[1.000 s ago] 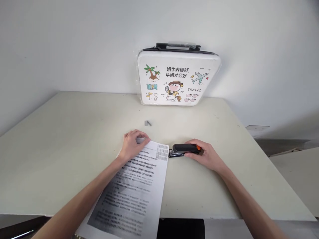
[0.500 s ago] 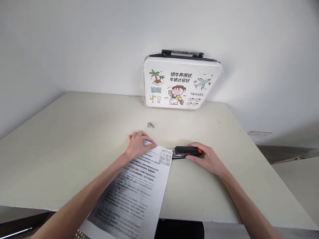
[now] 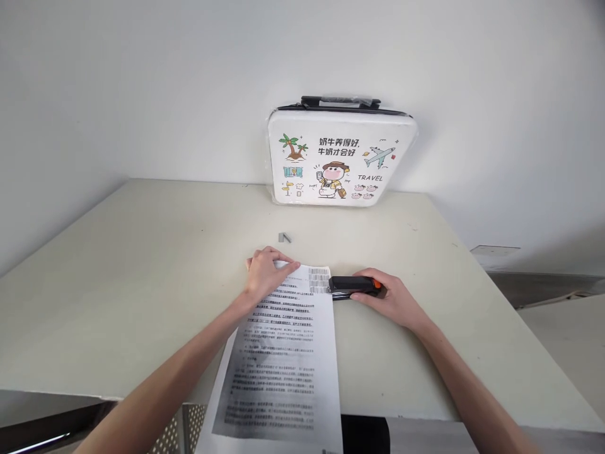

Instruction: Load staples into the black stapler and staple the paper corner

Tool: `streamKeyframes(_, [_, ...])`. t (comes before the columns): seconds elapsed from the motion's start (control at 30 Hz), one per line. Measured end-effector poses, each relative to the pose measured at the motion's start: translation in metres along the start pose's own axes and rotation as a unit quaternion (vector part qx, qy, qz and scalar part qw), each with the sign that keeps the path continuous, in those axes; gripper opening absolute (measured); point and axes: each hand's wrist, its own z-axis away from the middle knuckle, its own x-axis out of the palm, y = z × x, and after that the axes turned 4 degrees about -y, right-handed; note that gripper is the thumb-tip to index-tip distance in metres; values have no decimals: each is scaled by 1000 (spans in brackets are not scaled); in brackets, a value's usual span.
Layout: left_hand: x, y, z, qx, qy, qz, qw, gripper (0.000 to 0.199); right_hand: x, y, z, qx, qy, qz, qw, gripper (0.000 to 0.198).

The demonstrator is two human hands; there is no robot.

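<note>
the paper (image 3: 283, 353) lies on the table (image 3: 118, 284), printed side up, its near end hanging over the front edge and its far right corner tucked into the mouth of the stapler (image 3: 352, 285). the left hand (image 3: 265, 272) lies flat on the far left corner of the sheet, fingers spread and pressing down, which looks meant to keep the sheet from sliding while the corner sits in the stapler. the right hand (image 3: 388, 299) is curled around the back of the stapler, thumb and fingers closed along its black body near the orange end, resting its weight there; that grip seems to steady the tool in line with the corner. the stapler sits flat on the table, just right of the sheet, touching it at the corner. a little way behind the left hand a small strip of staples (image 3: 283, 238) lies loose. farther back a white case (image 3: 340, 157) with cartoon prints stands on edge, leaning against the wall (image 3: 142, 82).
</note>
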Motion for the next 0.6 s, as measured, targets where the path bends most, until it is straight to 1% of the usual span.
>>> streamKeyframes(0.07, [3, 0, 4, 25, 44, -29, 998, 21, -3, 0, 1, -1, -9, 12, 1000, 36])
streamKeyframes(0.1, [3, 0, 6, 49, 64, -42, 996, 19, -5, -1, 1, -4, -17, 20, 1000, 36])
streamKeyframes(0.13, [1, 0, 9, 82, 73, -47, 993, 18, -8, -3, 1, -8, -28, 29, 999, 36])
streamKeyframes(0.17, [-1, 1, 13, 125, 63, -44, 989, 17, -10, -5, 1, -12, -38, 37, 999, 36])
streamKeyframes(0.2, [-3, 3, 16, 175, 33, -35, 983, 16, -12, -8, 0, -15, -44, 43, 998, 36])
streamKeyframes(0.23, [-7, 4, 20, 227, -13, -23, 974, 15, -14, -12, -1, -14, -44, 45, 998, 37])
streamKeyframes(0.3, [-13, 6, 27, 318, -114, -7, 941, 15, -15, -21, -3, 2, -28, 42, 999, 42])
streamKeyframes(0.37, [-17, 7, 33, 376, -181, -6, 909, 15, -13, -34, -7, 27, -6, 42, 999, 48])
streamKeyframes(0.4, [-18, 7, 35, 396, -200, -9, 896, 17, -11, -40, -10, 36, 1, 51, 998, 50])
streamKeyframes(0.47, [-18, 6, 37, 426, -218, -18, 878, 28, -5, -54, -16, 41, 4, 82, 996, 51])
streamKeyframes(0.53, [-15, 3, 37, 449, -225, -36, 864, 40, 2, -66, -22, 32, -7, 113, 993, 52])
streamKeyframes(0.6, [-13, 0, 37, 462, -222, -50, 857, 49, 8, -76, -28, 23, -19, 134, 991, 53])
